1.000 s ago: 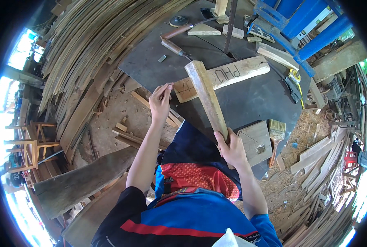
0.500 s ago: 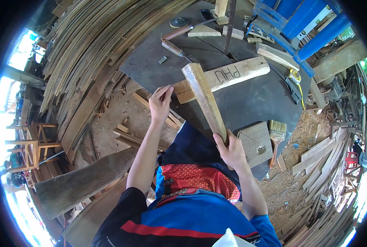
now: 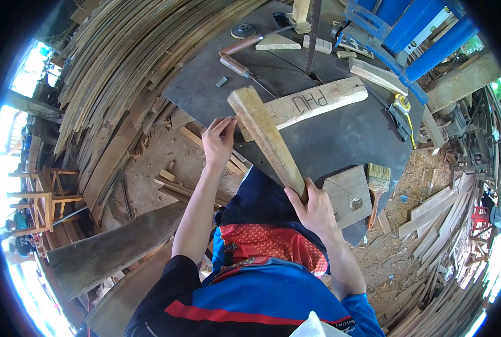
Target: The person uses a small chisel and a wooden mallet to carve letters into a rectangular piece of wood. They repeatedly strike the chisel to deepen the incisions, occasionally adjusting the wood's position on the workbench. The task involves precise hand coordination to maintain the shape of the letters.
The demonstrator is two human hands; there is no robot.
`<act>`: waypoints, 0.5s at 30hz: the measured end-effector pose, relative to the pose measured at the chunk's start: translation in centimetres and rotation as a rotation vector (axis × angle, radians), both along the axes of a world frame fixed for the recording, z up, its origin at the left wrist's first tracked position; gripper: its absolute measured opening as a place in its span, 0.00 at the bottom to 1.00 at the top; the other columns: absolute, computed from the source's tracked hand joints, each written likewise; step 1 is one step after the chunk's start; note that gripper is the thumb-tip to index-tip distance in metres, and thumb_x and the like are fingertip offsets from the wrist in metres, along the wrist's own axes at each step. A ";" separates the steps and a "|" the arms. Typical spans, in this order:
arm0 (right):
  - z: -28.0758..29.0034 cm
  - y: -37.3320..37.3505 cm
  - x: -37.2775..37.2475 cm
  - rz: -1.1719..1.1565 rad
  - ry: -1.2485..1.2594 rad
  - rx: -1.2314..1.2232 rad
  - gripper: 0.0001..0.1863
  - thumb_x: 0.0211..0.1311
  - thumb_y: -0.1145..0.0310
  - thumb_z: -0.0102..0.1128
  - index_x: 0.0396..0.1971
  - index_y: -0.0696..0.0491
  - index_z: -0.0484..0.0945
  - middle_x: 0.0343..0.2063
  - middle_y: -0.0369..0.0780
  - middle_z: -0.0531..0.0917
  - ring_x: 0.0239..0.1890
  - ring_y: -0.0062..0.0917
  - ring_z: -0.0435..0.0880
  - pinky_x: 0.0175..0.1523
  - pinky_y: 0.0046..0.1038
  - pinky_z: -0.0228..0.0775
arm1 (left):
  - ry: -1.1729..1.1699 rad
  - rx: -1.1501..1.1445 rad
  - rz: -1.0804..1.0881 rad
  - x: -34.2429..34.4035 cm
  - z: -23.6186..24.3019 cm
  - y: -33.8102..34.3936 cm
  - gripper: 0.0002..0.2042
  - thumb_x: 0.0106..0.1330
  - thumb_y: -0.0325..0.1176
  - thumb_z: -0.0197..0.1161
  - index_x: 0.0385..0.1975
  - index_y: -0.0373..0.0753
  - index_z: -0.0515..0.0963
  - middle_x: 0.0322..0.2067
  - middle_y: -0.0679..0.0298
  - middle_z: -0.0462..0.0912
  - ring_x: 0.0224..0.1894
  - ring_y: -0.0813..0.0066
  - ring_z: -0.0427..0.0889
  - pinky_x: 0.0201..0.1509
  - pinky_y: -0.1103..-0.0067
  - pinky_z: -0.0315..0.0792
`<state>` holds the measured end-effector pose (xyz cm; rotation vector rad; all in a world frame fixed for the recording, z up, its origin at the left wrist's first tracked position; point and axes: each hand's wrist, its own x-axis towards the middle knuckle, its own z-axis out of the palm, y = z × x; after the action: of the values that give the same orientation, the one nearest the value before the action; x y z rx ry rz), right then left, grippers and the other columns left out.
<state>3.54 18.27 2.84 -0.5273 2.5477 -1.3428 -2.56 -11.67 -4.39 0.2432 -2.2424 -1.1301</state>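
My right hand (image 3: 316, 209) is wrapped round the narrow end of a thick squared wooden club (image 3: 266, 137). Its broad end is raised and points to the far left, hiding part of a pale wooden plank (image 3: 329, 105) with dark hand-drawn lettering. That plank lies on the dark tabletop (image 3: 346, 135). At the plank's left end, my left hand (image 3: 218, 145) is closed in a pinch with thumb and fingertips together. What the pinch holds, if anything, is too small to make out.
Near my right hand lie a square wood block (image 3: 346, 197) and a paintbrush (image 3: 378, 177). A tape measure (image 3: 401, 104), a handsaw-like tool with a wooden handle (image 3: 236, 64) and wood offcuts (image 3: 278, 42) are farther off. An upright saw blade (image 3: 313, 39) rises from the table.
The club's broad end has swung left, over the plank's left part and closer to my left hand. My right hand has shifted slightly left; my left hand stays almost still.
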 end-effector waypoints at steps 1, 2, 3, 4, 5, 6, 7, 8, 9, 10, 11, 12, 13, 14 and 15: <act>0.7 -0.1 0.2 0.003 0.006 0.017 0.25 0.73 0.51 0.65 0.41 0.62 0.75 0.19 0.55 0.82 0.25 0.55 0.86 0.28 0.48 0.77 | 0.007 -0.041 -0.007 0.2 0.2 0.0 0.07 0.70 0.27 0.69 0.43 0.31 0.87 0.36 0.58 0.89 0.30 0.72 0.85 0.34 0.79 0.76; 1.0 -0.3 0.4 0.005 0.011 0.034 0.24 0.73 0.51 0.65 0.40 0.62 0.75 0.19 0.55 0.82 0.25 0.55 0.86 0.28 0.48 0.77 | 0.013 -0.083 -0.014 0.3 0.3 0.0 0.07 0.69 0.26 0.70 0.43 0.31 0.87 0.36 0.58 0.88 0.30 0.71 0.85 0.34 0.79 0.76; 1.1 -0.5 0.6 0.004 0.039 0.060 0.24 0.73 0.51 0.66 0.40 0.61 0.75 0.18 0.54 0.82 0.24 0.54 0.86 0.28 0.48 0.78 | 0.029 -0.130 -0.020 0.3 0.4 -0.1 0.07 0.69 0.25 0.70 0.43 0.32 0.87 0.36 0.58 0.88 0.30 0.69 0.86 0.33 0.78 0.76; 1.2 -0.6 0.9 0.003 0.066 0.086 0.24 0.73 0.51 0.66 0.40 0.61 0.74 0.18 0.53 0.82 0.24 0.54 0.86 0.28 0.49 0.78 | 0.045 -0.177 -0.026 0.3 0.4 -0.2 0.07 0.68 0.24 0.70 0.43 0.32 0.88 0.37 0.57 0.88 0.30 0.67 0.86 0.33 0.78 0.77; 1.1 -0.9 1.1 0.001 0.093 0.111 0.24 0.73 0.51 0.66 0.40 0.61 0.74 0.17 0.53 0.82 0.24 0.53 0.87 0.28 0.49 0.79 | 0.061 -0.224 -0.033 0.3 0.3 -0.3 0.07 0.67 0.23 0.69 0.43 0.32 0.88 0.37 0.57 0.88 0.30 0.65 0.87 0.33 0.77 0.78; 0.9 -1.1 1.2 0.013 0.097 0.146 0.24 0.73 0.51 0.64 0.39 0.60 0.73 0.17 0.52 0.82 0.23 0.53 0.86 0.27 0.50 0.79 | 0.060 -0.109 -0.029 0.3 -0.5 -0.5 0.07 0.66 0.22 0.69 0.42 0.32 0.87 0.38 0.57 0.89 0.31 0.64 0.88 0.33 0.76 0.79; 0.4 -0.9 1.0 0.042 0.125 0.202 0.24 0.73 0.50 0.64 0.39 0.60 0.72 0.17 0.51 0.82 0.23 0.52 0.86 0.26 0.49 0.78 | 0.062 0.002 -0.025 0.1 -1.3 -0.6 0.08 0.65 0.21 0.68 0.42 0.33 0.87 0.39 0.57 0.89 0.32 0.62 0.88 0.33 0.76 0.80; -0.1 -0.7 0.7 0.072 0.153 0.257 0.24 0.74 0.50 0.63 0.39 0.59 0.72 0.17 0.51 0.82 0.22 0.52 0.86 0.25 0.49 0.78 | 0.068 0.003 -0.022 0.2 -2.1 -0.8 0.08 0.65 0.20 0.67 0.42 0.33 0.87 0.40 0.57 0.89 0.32 0.61 0.89 0.33 0.75 0.81; 0.0 -0.9 0.3 0.096 0.176 0.310 0.24 0.74 0.50 0.63 0.39 0.59 0.72 0.17 0.51 0.82 0.22 0.52 0.86 0.24 0.48 0.78 | 0.074 0.003 -0.026 -0.1 -1.9 -0.7 0.08 0.64 0.20 0.67 0.42 0.34 0.87 0.41 0.57 0.89 0.33 0.59 0.89 0.34 0.74 0.81; 0.5 -0.8 0.4 0.088 0.178 0.264 0.25 0.74 0.48 0.62 0.38 0.59 0.72 0.17 0.51 0.82 0.21 0.52 0.86 0.24 0.48 0.78 | 0.084 -0.108 -0.029 0.2 -1.6 -0.6 0.09 0.64 0.19 0.66 0.42 0.34 0.87 0.42 0.57 0.89 0.33 0.58 0.89 0.34 0.74 0.82; 1.2 -0.8 0.4 0.073 0.170 0.242 0.25 0.74 0.48 0.62 0.38 0.59 0.72 0.17 0.51 0.83 0.21 0.52 0.86 0.24 0.48 0.78 | 0.094 -0.220 -0.031 0.2 -1.3 -0.7 0.09 0.64 0.19 0.66 0.41 0.35 0.87 0.43 0.57 0.89 0.33 0.57 0.89 0.34 0.73 0.83; 1.9 -0.8 0.8 0.060 0.151 0.224 0.25 0.74 0.48 0.62 0.38 0.59 0.72 0.17 0.51 0.83 0.21 0.52 0.86 0.24 0.49 0.78 | 0.053 -0.245 -0.031 0.3 -1.0 -0.6 0.08 0.64 0.20 0.67 0.41 0.35 0.87 0.44 0.57 0.89 0.33 0.59 0.90 0.35 0.73 0.84; 2.2 -0.9 1.2 0.047 0.133 0.206 0.25 0.74 0.48 0.62 0.37 0.59 0.73 0.17 0.52 0.83 0.21 0.52 0.86 0.25 0.49 0.78 | 0.055 -0.244 -0.023 0.5 -0.8 -0.6 0.08 0.64 0.20 0.67 0.41 0.35 0.87 0.44 0.58 0.89 0.33 0.59 0.90 0.35 0.73 0.84; 2.0 -1.3 1.5 0.028 0.127 0.231 0.25 0.74 0.48 0.62 0.37 0.60 0.73 0.18 0.52 0.83 0.21 0.53 0.86 0.26 0.50 0.78 | 0.058 -0.242 -0.015 0.7 -0.6 -0.5 0.08 0.64 0.21 0.68 0.41 0.35 0.87 0.44 0.58 0.89 0.32 0.60 0.90 0.35 0.73 0.84; 1.6 -1.2 1.5 0.040 0.110 0.271 0.25 0.74 0.48 0.62 0.38 0.60 0.73 0.18 0.52 0.83 0.21 0.53 0.86 0.26 0.50 0.78 | 0.071 -0.240 -0.011 0.5 -0.1 -0.2 0.08 0.64 0.21 0.68 0.41 0.35 0.87 0.44 0.58 0.89 0.32 0.60 0.90 0.35 0.73 0.84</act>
<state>5.04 17.09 4.42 -0.6089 2.7327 -0.9577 -2.07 -11.89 -4.52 0.0913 -2.2916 -0.8508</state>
